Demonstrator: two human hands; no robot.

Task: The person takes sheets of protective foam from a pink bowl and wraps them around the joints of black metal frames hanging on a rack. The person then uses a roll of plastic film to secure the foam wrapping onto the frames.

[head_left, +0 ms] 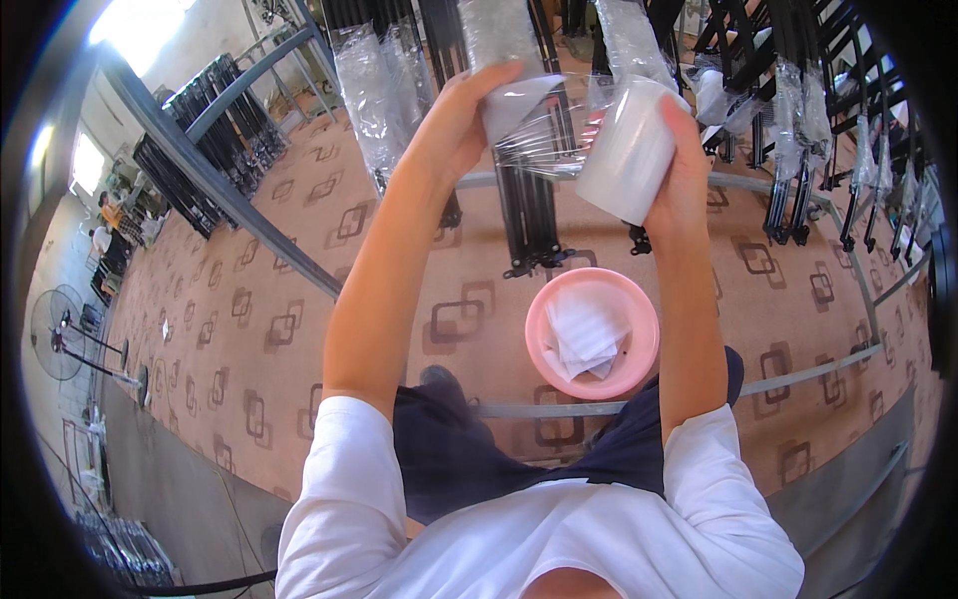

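Currently, the right hand (684, 165) holds firmly a roll of clear film (629, 158), and the left hand (459, 125) grips the stretched film (539, 135), tight between both hands. Behind this film appear black bars (529, 220). Lower, on the patterned carpet (479, 361), a pink basin (645, 317) contains white sheets (584, 329). Farther, at left, stands a fan (57, 334).
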